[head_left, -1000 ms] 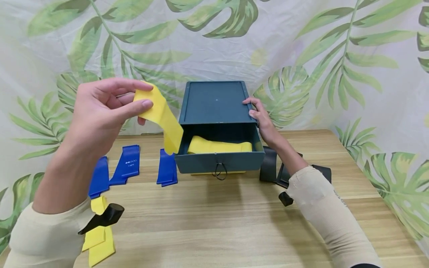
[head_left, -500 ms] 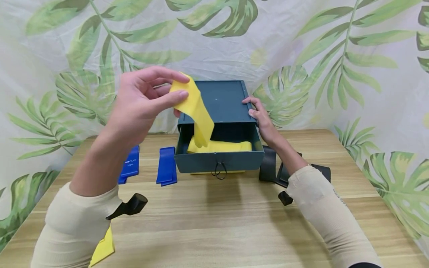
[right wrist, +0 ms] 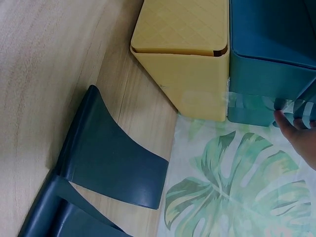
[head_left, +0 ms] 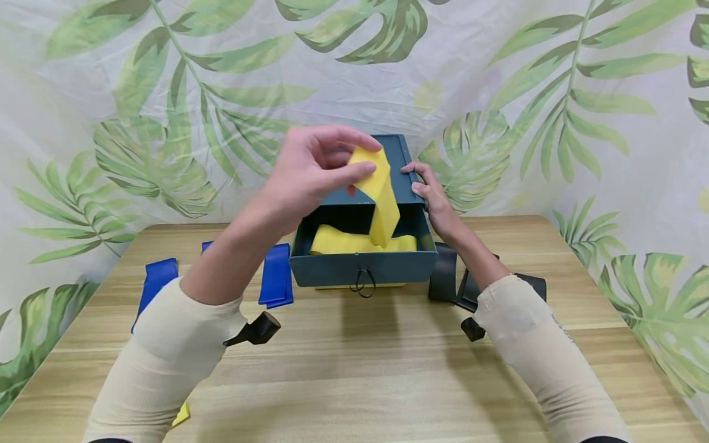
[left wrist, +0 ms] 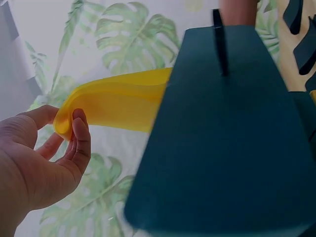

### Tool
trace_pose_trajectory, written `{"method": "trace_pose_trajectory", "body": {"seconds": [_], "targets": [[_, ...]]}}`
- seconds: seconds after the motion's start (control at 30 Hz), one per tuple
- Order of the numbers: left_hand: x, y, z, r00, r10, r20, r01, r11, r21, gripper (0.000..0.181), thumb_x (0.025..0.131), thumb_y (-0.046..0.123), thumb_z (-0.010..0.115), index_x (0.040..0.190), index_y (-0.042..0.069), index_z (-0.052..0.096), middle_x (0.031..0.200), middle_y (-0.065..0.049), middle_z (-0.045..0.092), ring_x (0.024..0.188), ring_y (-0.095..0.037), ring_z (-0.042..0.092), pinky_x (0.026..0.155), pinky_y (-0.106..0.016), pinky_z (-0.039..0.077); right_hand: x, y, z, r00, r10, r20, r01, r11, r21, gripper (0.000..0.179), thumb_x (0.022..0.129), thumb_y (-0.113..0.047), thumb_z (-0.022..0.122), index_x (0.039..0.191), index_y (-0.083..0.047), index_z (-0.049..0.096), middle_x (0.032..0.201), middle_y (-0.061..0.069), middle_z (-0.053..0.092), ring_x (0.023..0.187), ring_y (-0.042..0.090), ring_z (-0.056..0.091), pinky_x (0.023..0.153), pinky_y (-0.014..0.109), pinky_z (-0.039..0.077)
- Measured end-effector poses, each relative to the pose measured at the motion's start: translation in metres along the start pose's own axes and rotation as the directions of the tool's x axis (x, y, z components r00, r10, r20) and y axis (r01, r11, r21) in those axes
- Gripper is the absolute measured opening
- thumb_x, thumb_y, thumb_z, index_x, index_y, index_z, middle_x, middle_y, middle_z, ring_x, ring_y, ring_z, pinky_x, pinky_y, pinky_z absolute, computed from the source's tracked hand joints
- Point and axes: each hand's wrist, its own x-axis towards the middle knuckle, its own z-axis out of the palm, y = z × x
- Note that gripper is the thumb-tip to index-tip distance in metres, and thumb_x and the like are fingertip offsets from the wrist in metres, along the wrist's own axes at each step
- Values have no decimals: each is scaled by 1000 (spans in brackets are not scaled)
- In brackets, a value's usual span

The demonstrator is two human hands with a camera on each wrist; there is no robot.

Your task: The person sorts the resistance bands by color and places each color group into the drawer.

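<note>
A yellow resistance band (head_left: 383, 200) dangles from my left hand (head_left: 312, 166), pinched between thumb and fingers. Its lower end hangs over the pulled-out drawer (head_left: 327, 271) of a dark teal drawer box (head_left: 397, 178), overlapping another yellow band (head_left: 343, 241) lying inside. In the left wrist view, the pinched band (left wrist: 116, 106) runs behind the drawer front (left wrist: 222, 148). My right hand (head_left: 439, 206) grips the box's right side, with fingers over the top edge. The right wrist view catches only part of that hand (right wrist: 301, 140) against the teal casing.
Under the teal box stands a yellow drawer unit (right wrist: 182, 29). Blue bands (head_left: 276, 274) lie left of the box, black bands (head_left: 443, 274) right of it. A yellow corner (head_left: 181, 413) shows beside my left sleeve. A dark loop pull (head_left: 363, 284) hangs on the drawer front.
My left hand has carried the yellow band rightward, from left of the box to over the open drawer. My right hand stays on the box's side.
</note>
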Motion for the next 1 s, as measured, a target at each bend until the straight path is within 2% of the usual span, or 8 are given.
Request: {"method": "trace_pose_trajectory", "body": {"seconds": [0.07,0.27,0.37,0.47,0.63,0.77,0.87,1.0], "targets": [[3,-3,7,999,-20,26,19,999,25,22,94,-7,70,116,-9,71,101,-17,76,76,-21,69,68,-29,58,0,1,0,1000,-4,3,4,1000,-13,44,100,-25,36,138,-4,40,151,17,33,108,21,54,90,27,50],[12,-7,22,996,-47,73,42,997,63,24,96,-3,70,119,-8,70,98,-19,76,78,-25,69,68,-32,58,0,1,0,1000,-24,14,25,996,-90,51,102,-26,34,146,1,36,160,18,26,139,27,32,109,46,33],[17,-6,28,995,-55,88,49,997,60,24,96,-2,70,119,-8,71,97,-18,76,79,-23,70,67,-32,58,0,1,-1,998,-62,27,64,995,-75,50,104,-23,31,146,4,34,142,15,39,119,26,44,97,35,39],[20,-6,33,994,-52,99,48,998,47,23,96,-2,70,118,-8,71,97,-19,76,81,-22,71,66,-32,58,0,1,-2,994,-103,29,104,993,-52,43,109,-23,27,143,2,35,121,8,42,99,19,44,83,27,39],[16,-16,30,986,-92,141,84,994,64,23,96,-1,69,119,-7,71,103,-18,75,85,-25,71,67,-35,59,0,5,-3,991,-130,19,130,991,7,37,109,-15,28,140,2,39,109,4,51,86,10,51,76,20,44],[5,-24,19,977,-145,158,122,982,145,23,97,1,70,119,-4,72,99,-16,75,82,-32,70,70,-38,61,0,4,-1,997,-74,1,74,997,9,39,102,-19,35,137,-2,42,128,8,50,96,9,55,83,21,46],[-3,-28,11,973,-172,152,140,970,198,23,97,3,71,120,-3,72,94,-15,75,79,-34,69,72,-40,61,1,3,0,999,-37,-4,37,999,-17,43,100,-23,37,137,-2,42,151,10,32,119,16,46,98,27,41],[-12,-34,0,967,-213,138,179,958,223,23,97,3,70,120,-3,72,95,-14,75,80,-29,71,73,-42,62,1,2,1,1000,-7,0,7,1000,-6,45,99,-24,37,139,-3,40,156,15,27,123,28,44,98,36,43]]}}
